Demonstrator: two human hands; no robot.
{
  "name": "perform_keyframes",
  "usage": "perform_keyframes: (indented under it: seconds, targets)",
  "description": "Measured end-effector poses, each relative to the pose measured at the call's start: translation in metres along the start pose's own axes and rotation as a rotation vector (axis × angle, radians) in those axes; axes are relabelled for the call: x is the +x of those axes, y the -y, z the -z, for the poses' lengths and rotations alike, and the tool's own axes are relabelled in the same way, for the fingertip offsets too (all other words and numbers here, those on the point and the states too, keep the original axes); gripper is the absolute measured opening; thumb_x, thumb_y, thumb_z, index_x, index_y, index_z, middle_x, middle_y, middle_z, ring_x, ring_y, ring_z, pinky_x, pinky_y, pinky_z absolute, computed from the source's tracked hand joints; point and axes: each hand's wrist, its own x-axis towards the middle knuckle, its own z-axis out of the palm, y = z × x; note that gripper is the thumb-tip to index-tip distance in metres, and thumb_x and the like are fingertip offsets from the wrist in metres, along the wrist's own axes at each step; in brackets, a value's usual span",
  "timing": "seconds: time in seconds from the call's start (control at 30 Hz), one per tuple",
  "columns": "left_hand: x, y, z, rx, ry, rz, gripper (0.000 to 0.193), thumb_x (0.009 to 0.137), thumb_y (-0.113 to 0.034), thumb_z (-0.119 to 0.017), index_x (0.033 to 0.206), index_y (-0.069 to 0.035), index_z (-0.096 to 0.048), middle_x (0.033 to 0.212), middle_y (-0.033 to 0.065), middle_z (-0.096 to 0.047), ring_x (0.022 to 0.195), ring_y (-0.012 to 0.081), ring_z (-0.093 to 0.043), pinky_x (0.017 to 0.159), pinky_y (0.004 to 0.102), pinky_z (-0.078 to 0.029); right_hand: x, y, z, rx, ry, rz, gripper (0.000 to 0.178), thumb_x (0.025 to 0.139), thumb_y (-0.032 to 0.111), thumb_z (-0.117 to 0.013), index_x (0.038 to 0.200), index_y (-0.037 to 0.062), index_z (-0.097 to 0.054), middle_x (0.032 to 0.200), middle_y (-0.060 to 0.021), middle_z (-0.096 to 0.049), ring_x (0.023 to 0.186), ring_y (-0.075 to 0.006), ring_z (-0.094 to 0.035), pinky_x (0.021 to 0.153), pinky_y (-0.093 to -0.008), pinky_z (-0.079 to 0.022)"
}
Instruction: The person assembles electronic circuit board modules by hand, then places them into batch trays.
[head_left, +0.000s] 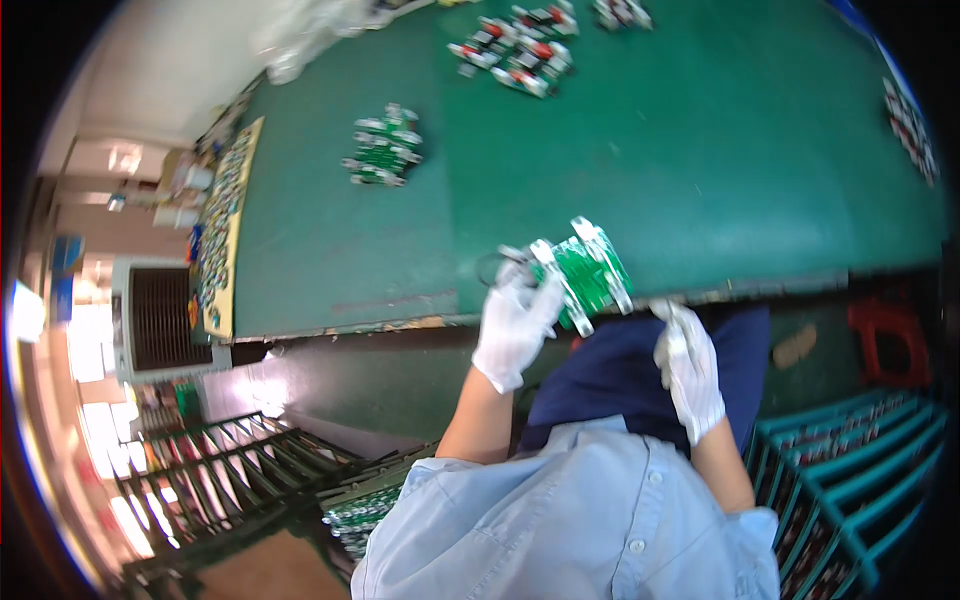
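Note:
My left hand (517,325), in a white glove, grips a green circuit board (588,275) by its left side, over the table's near edge. White parts run along the board's two sides. A thin dark loop, perhaps a wire, shows beside the left fingertips; blur hides what it belongs to. My right hand (688,365), also gloved in white, is apart from the board, to its right and nearer my body. Its fingers are loosely stretched out, and I see nothing in them.
On the green table (700,150), a stack of green boards (385,148) lies left and a cluster of red, black and white assemblies (520,50) lies far. Another row (910,130) is at the right edge. Racks (850,480) stand low right and low left; a red stool (890,340) is right.

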Motion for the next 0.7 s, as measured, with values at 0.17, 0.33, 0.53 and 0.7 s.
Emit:
perform_keyframes:
  seconds: [0.17,0.33,0.53,0.7]
  targets:
    - [0.010,0.011,0.016,0.084,0.094,-0.348,0.039,0.081,0.005,-0.053,0.118,-0.002,-0.046,0.095,0.0053,-0.053,0.074,0.0080,-0.051,0.060,0.0217,-0.045,-0.013,-0.013,0.021,-0.037,-0.090,-0.053,0.053,0.089,0.047,-0.043,0.113,0.0004,-0.050,0.059,0.0026,-0.044,0.043,-0.0022,-0.035,0.038,-0.0170,-0.029]
    - [0.067,-0.008,0.085,-0.171,-0.229,-0.562,0.036,0.083,0.005,-0.050,0.117,-0.007,-0.046,0.096,0.0003,-0.047,0.079,0.0059,-0.045,0.062,0.0196,-0.041,-0.009,-0.015,0.036,-0.075,-0.116,-0.062,0.053,0.089,0.048,-0.042,0.109,0.0004,-0.052,0.059,0.0014,-0.044,0.042,-0.0036,-0.036,0.037,-0.0174,-0.029]
    - [0.142,0.025,0.150,-0.111,-0.302,-0.721,0.039,0.081,0.010,-0.051,0.116,-0.007,-0.047,0.103,0.0033,-0.051,0.081,0.0066,-0.049,0.063,0.0198,-0.043,-0.005,-0.007,0.032,-0.182,-0.137,-0.099,0.048,0.092,0.042,-0.037,0.105,-0.0010,-0.052,0.057,0.0006,-0.045,0.041,-0.0045,-0.037,0.037,-0.0181,-0.031]
    - [0.173,0.057,0.174,-0.302,-0.231,-0.908,0.038,0.079,0.013,-0.050,0.112,-0.006,-0.050,0.114,0.0076,-0.051,0.102,0.0148,-0.052,0.084,0.0271,-0.045,0.008,0.031,0.027,-0.235,0.036,0.111,0.047,0.084,0.038,-0.055,0.107,-0.0025,-0.052,0.059,0.0005,-0.047,0.045,-0.0060,-0.041,0.044,-0.0192,-0.034]
